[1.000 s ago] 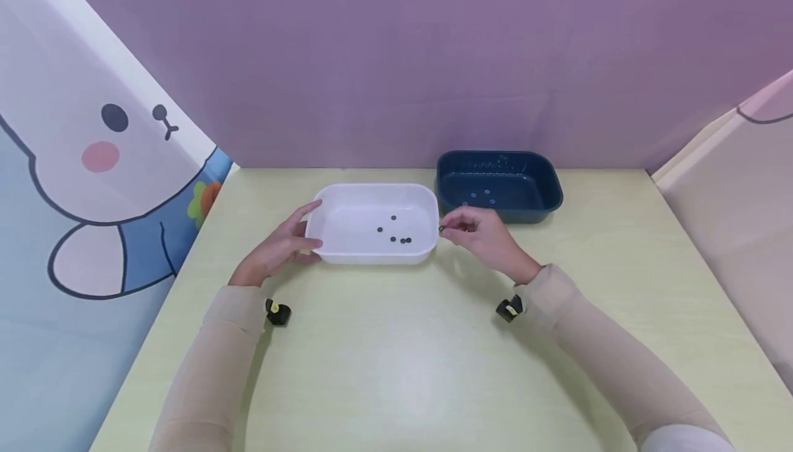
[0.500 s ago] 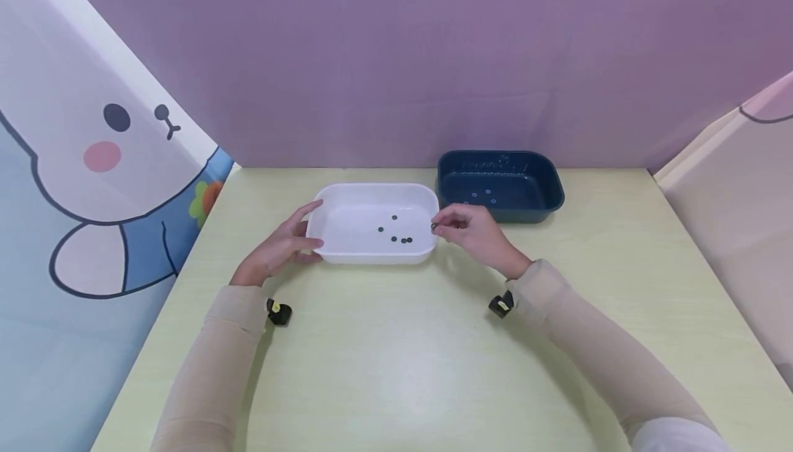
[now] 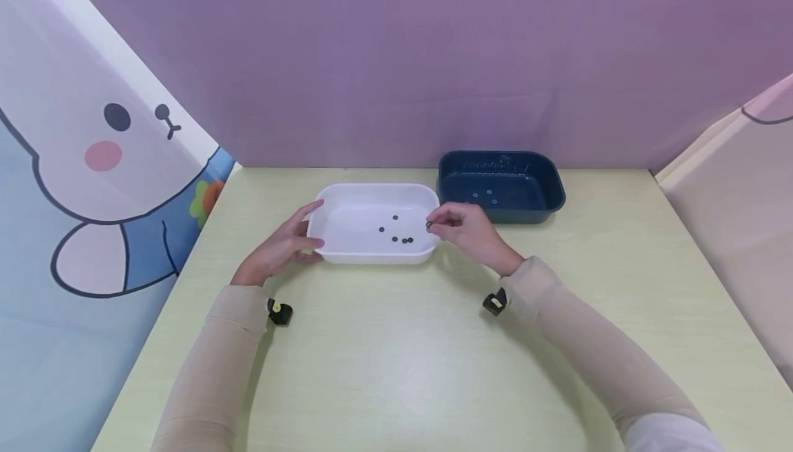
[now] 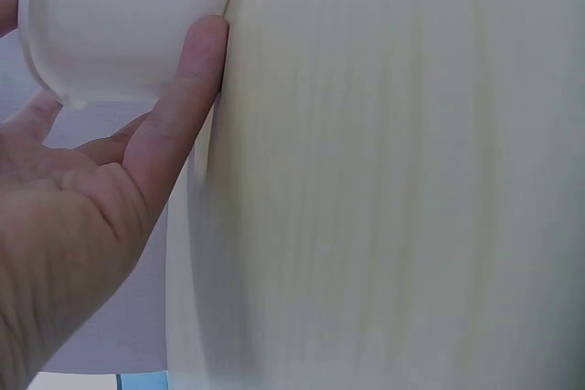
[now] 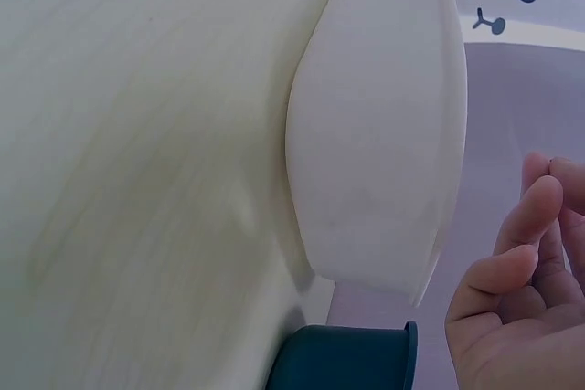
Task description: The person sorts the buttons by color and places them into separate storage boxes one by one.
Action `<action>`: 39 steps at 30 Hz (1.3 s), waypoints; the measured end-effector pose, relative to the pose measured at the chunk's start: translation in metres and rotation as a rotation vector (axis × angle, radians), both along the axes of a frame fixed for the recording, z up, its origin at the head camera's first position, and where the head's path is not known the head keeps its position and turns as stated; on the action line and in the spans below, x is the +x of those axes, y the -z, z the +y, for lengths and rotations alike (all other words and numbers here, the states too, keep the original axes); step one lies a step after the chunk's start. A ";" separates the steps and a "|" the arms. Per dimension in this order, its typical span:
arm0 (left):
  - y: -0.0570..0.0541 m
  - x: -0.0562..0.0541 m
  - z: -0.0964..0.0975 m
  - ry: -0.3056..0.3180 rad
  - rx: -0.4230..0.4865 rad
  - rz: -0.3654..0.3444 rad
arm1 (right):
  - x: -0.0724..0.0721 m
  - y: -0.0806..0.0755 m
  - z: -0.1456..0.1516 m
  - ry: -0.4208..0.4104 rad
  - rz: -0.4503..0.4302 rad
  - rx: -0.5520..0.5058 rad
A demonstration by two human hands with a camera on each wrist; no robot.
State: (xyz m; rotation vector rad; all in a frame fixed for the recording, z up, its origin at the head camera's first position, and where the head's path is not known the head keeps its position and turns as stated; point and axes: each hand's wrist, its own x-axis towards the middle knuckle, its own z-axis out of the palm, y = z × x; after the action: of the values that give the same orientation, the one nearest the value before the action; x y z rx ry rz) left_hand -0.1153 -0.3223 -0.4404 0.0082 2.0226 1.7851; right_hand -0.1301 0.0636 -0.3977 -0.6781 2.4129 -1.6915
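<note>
A white tray (image 3: 347, 225) stands on the table, with several small dark green round pieces (image 3: 395, 239) on its floor, mostly toward the right. My left hand (image 3: 281, 244) holds the tray's left end, thumb and index finger at the rim; in the left wrist view the thumb (image 4: 201, 52) touches the tray. My right hand (image 3: 473, 235) is over the tray's right rim. Its thumb and index finger pinch a small dark green round piece (image 3: 429, 225) with a lighter centre. In the right wrist view the fingertips meet, and the piece is barely visible.
A dark blue tray (image 3: 526, 214) stands behind my right hand, close to the white tray, with several small blue ring-like pieces (image 3: 489, 192) inside. A purple backdrop (image 3: 396, 60) rises along the table's far edge. Black wrist cameras (image 3: 495, 302) hang by both cuffs.
My right hand has moved slightly left, bringing the pinched round piece from outside the white tray's right rim to just inside it. My left hand stays on the tray.
</note>
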 end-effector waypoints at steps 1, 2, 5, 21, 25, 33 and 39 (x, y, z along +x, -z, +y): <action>0.000 0.000 0.000 0.000 0.000 0.000 | 0.000 0.000 -0.001 0.000 -0.002 -0.004; 0.000 0.000 0.000 0.000 0.000 0.001 | -0.001 0.000 -0.002 0.000 -0.010 -0.006; 0.000 0.000 0.000 0.002 0.001 0.004 | -0.002 0.000 -0.005 -0.007 -0.029 -0.008; -0.004 0.004 0.001 0.000 -0.014 0.020 | -0.003 -0.002 -0.023 -0.045 0.006 0.024; -0.004 0.004 0.001 0.000 -0.011 0.017 | -0.003 -0.001 -0.026 -0.052 0.021 0.019; -0.003 0.004 0.000 0.004 -0.008 0.016 | -0.004 -0.003 -0.033 -0.048 0.045 0.045; -0.003 0.002 0.000 0.003 0.009 0.019 | -0.005 -0.003 -0.038 -0.051 0.040 0.055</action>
State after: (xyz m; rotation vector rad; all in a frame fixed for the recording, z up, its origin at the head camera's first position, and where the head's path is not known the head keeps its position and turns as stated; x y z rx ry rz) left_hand -0.1131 -0.3221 -0.4377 0.0316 2.0268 1.7992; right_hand -0.1348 0.0253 -0.3950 -0.7659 2.4377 -1.6013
